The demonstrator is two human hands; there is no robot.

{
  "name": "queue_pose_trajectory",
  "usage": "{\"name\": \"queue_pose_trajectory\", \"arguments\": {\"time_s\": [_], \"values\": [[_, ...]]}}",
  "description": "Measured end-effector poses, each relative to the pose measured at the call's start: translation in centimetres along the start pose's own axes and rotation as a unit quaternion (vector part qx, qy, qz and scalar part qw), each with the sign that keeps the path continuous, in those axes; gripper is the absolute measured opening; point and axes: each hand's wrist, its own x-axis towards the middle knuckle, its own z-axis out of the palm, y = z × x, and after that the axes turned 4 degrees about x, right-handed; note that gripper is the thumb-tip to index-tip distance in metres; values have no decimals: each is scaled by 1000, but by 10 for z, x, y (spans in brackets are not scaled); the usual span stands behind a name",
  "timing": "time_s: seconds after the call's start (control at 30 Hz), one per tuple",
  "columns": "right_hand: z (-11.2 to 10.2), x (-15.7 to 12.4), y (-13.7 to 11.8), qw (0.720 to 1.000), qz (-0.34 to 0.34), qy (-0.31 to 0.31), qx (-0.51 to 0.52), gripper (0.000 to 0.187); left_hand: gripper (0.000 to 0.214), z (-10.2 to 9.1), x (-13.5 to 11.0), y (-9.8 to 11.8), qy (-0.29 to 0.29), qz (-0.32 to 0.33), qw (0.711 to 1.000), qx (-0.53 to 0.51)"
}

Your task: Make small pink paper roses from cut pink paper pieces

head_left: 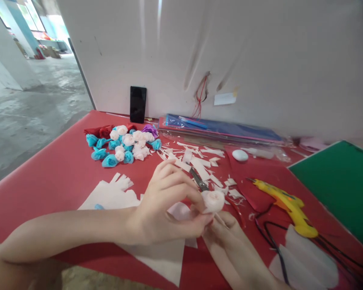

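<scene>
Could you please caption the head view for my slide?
Left hand and right hand hold a pale flower over a red table, near white scraps and a yellow glue gun.

Open to pass over the left side of the counter, from its left edge to the paper flowers. Passable but narrow between those flowers and the white sheets nearer the front edge. Closed off behind the far edge by the panel, with phone and wrapped packs along its foot. Cluttered at mid-counter by paper scraps and scissors. Hemmed in toward the right edge by the yellow glue gun, its black cord and the green board. Blocked at the front edge by both forearms, and inward of it by left hand and right hand.
</scene>
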Motion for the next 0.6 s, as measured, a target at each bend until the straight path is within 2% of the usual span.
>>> {"name": "queue_pose_trajectory", "arguments": {"time_s": [0.27, 0.5, 0.6], "values": [[5, -3, -5, 999, -21, 22, -13, 3, 17, 0, 0, 2, 24, 8, 1000, 19], [1, 0, -2, 995, 36, 61, -63, 19, 23, 0, 0, 3, 37, 27, 998, 42], [0, -1, -2, 993, 32, 73, -88, 19, 22, -2, 2, 4, 40, 47, 996, 64]]}}
